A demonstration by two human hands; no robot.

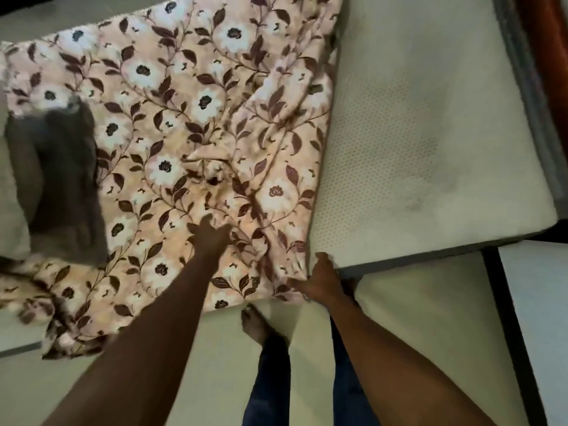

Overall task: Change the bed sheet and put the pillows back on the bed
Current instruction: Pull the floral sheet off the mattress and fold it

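Note:
A pink floral bed sheet (172, 124) with white flowers and brown leaves covers the left part of the cream mattress (415, 133); the right part lies bare. My left hand (210, 236) rests on the sheet with its fingers spread, near the bed's front edge. My right hand (321, 279) grips the sheet's bunched edge at the front side of the mattress. A grey cloth or pillow (61, 186), blurred, lies on the sheet at the left. The sheet's lower left corner hangs crumpled over the edge.
The light tiled floor (215, 379) lies below the bed, with my bare foot (255, 324) and dark blue trousers on it. A dark bed frame bar (507, 318) runs down at the right. A reddish-brown headboard or wall edge (544, 41) shows at top right.

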